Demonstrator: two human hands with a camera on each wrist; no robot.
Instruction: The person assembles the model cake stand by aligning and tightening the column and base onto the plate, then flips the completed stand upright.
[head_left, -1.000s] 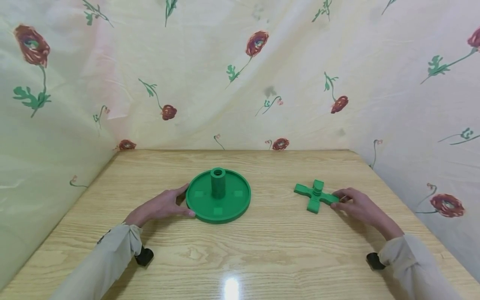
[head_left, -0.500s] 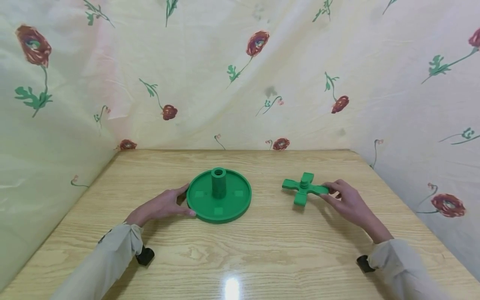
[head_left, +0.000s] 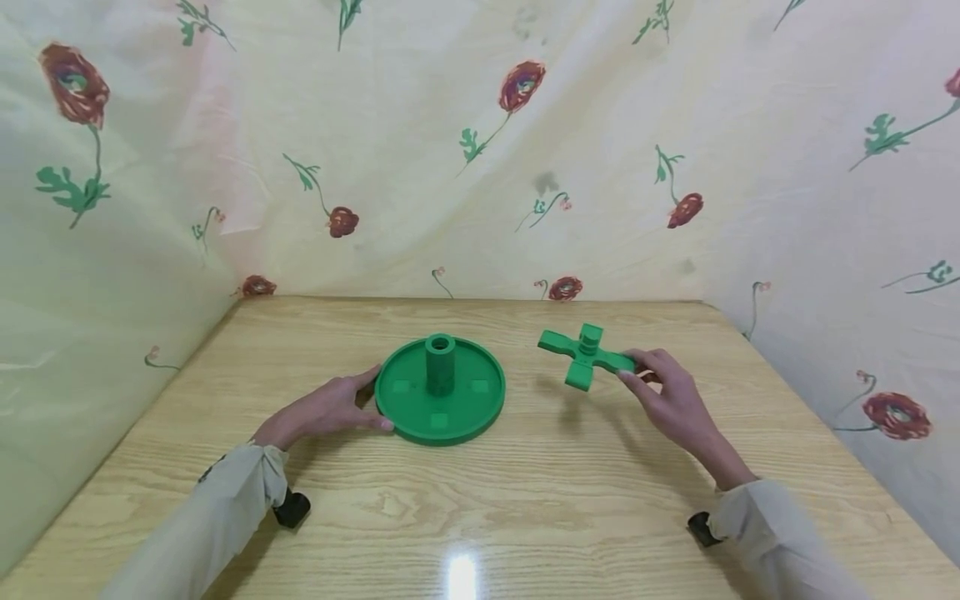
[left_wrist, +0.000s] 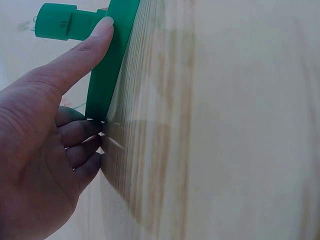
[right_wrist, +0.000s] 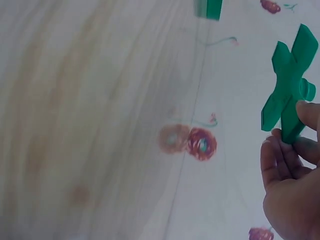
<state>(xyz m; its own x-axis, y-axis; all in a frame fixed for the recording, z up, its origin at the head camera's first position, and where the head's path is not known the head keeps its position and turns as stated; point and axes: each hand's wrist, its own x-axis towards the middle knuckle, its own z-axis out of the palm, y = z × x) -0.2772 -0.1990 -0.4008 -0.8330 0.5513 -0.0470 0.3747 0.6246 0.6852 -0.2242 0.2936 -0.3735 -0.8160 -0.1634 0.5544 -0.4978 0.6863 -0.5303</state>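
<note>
Head view downward, wrist views close in

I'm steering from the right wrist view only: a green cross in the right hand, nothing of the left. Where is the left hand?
Observer: In the head view, the left hand is at the left edge of the green disc, thumb against its rim.
Operator: Thanks. Does anything stand up from that disc?
Observer: Yes, an upright round post in its middle, with a hole in its top.
Operator: Any marking on the post that I can't see from here?
Observer: The left wrist view shows what reads as the number 35 on its side.
</note>
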